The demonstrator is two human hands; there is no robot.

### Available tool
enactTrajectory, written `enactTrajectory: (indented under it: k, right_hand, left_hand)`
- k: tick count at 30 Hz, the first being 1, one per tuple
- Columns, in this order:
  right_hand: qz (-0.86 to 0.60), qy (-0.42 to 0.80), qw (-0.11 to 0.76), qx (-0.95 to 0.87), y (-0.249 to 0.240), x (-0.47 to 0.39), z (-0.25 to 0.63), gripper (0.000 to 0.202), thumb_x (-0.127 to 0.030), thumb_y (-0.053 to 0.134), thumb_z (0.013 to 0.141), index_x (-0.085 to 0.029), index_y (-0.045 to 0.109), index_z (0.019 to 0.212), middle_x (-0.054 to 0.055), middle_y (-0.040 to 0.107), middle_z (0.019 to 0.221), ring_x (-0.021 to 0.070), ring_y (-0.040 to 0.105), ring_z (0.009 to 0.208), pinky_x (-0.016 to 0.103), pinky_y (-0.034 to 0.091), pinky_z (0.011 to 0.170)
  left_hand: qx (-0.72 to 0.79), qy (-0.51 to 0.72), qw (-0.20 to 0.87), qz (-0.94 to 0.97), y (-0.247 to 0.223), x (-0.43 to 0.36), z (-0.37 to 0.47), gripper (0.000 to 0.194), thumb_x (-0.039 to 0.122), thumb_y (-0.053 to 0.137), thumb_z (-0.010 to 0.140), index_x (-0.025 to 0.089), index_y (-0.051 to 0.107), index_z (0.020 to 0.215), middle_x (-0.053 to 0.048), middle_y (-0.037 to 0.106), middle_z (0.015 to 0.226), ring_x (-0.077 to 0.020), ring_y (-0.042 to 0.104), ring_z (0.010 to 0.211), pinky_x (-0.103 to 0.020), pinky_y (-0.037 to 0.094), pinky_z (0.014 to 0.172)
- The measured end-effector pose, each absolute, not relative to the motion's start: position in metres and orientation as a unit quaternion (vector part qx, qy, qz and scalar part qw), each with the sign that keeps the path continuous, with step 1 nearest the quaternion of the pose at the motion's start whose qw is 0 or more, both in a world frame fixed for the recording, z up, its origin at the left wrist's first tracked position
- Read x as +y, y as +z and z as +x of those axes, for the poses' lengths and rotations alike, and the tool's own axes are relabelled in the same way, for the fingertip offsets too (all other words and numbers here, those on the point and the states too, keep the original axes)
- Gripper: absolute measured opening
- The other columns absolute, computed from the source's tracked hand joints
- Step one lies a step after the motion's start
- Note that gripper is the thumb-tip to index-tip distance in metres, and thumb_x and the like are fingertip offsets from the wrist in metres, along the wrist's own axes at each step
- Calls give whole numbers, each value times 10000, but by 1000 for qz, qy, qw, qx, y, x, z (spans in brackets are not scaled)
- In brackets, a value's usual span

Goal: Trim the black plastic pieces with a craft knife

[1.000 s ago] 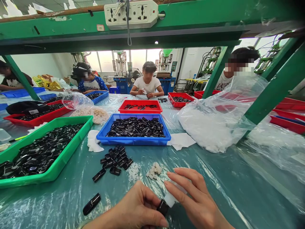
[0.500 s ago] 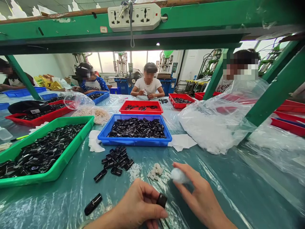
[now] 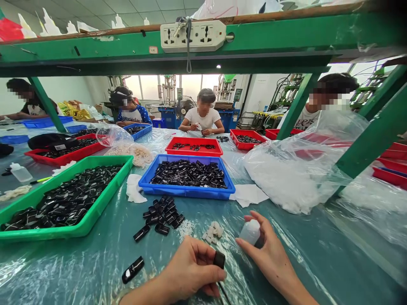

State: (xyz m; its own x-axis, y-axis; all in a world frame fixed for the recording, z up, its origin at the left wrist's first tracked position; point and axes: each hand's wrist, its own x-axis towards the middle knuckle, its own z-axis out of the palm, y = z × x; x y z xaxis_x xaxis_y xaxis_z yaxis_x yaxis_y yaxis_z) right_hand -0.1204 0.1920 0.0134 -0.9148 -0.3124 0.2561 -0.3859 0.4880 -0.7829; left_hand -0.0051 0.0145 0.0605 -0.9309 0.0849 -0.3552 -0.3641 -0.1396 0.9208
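Note:
My left hand (image 3: 193, 271) pinches a small black glossy piece (image 3: 219, 259) between thumb and fingers. A thin dark rod (image 3: 225, 292) shows below that hand; whether the hand holds it I cannot tell. To its right, my right hand (image 3: 270, 250) grips a small translucent white plastic bottle (image 3: 250, 232), tilted, its base turned away from the palm. A single black piece (image 3: 132, 270) with a white spot lies left of my left hand. Beyond my hands lie a heap of black pieces (image 3: 162, 214), white granules (image 3: 186, 228) and small off-white chunks (image 3: 213, 232).
A blue tray (image 3: 187, 192) and a green tray (image 3: 76, 232) hold many black pieces. Behind stands a red tray (image 3: 193, 152). A clear bag of white material (image 3: 292, 182) sits right, beside a green post (image 3: 375, 127). A green shelf beam (image 3: 273, 34) crosses overhead. Several people sit opposite.
The view has shifted, so everything sits slightly farther right. The bottle in my right hand has turned and shows more of its side. My left hand keeps its hold on the black piece.

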Motion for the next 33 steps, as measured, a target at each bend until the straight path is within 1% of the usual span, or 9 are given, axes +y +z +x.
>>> enactTrajectory:
  k: [3, 5, 6, 8, 11, 15, 19, 29, 33]
  right_hand:
    - [265, 387, 259, -844, 24, 191, -110, 697, -482, 565, 760, -102, 337, 1298, 196, 465, 1249, 330, 474, 1139, 507, 436, 888]
    - [336, 338, 369, -798, 31, 189, -99, 563, -384, 557, 810, -99, 394, 1267, 187, 465, 1223, 302, 454, 1146, 450, 431, 906]
    - [380, 328, 380, -777, 33, 187, -93, 450, -309, 540, 835, -113, 435, 1226, 165, 483, 1191, 256, 476, 1121, 380, 444, 904]
    - [467, 327, 333, -751, 31, 180, -84, 240, -175, 465, 874, -146, 503, 1110, 105, 536, 1069, 144, 549, 1002, 220, 476, 844]
    - [518, 321, 245, -754, 18, 164, -78, 236, -110, 327, 907, -153, 536, 1006, 54, 573, 896, 71, 609, 796, 114, 503, 686]
    - [499, 278, 242, -784, 0, 146, -81, 346, -33, 266, 851, -116, 578, 975, 75, 594, 839, 117, 636, 695, 182, 534, 583]
    - [469, 248, 237, -814, -4, 141, -82, 370, -11, 278, 781, -128, 596, 928, 79, 582, 826, 128, 586, 530, 213, 468, 411]
    - [470, 254, 165, -829, 6, 148, -84, 243, -86, 354, 870, -175, 570, 805, 32, 588, 854, 115, 611, 706, 196, 493, 569]
    - [478, 250, 154, -828, 4, 149, -85, 232, -100, 384, 875, -178, 572, 764, 17, 573, 787, 108, 598, 677, 186, 477, 545]
  left_hand:
    - [666, 723, 166, -85, 52, 15, -2, 264, 263, 725, 533, 62, 645, 683, -35, 561, 550, -87, 510, 475, -160, 378, 452]
    - [695, 694, 174, -66, 46, 16, 0, 284, 260, 738, 522, 74, 696, 733, -37, 580, 592, -79, 496, 503, -158, 360, 466]
    - [712, 678, 173, -52, 43, 16, 1, 294, 257, 736, 524, 83, 715, 760, -36, 584, 603, -76, 488, 514, -158, 352, 474]
    - [741, 652, 160, -9, 37, 17, 2, 291, 257, 718, 543, 94, 732, 784, -33, 572, 600, -73, 468, 525, -162, 337, 484]
    - [760, 634, 138, 41, 31, 18, 1, 281, 258, 695, 562, 98, 737, 789, -37, 558, 611, -71, 444, 527, -172, 324, 487]
    - [748, 648, 142, 36, 26, 18, -2, 292, 243, 685, 556, 111, 736, 811, -34, 572, 630, -64, 427, 510, -180, 321, 489]
    - [739, 658, 144, 3, 27, 20, -3, 285, 180, 690, 527, 109, 736, 799, -21, 570, 604, -64, 428, 507, -177, 311, 492]
    - [791, 605, 94, -5, 35, 20, -2, 194, 150, 705, 544, 102, 731, 731, -7, 524, 548, -72, 407, 508, -173, 274, 476]
    - [767, 633, 103, -13, 35, 20, -3, 158, 146, 686, 565, 79, 712, 706, 5, 498, 524, -62, 404, 454, -171, 267, 443]
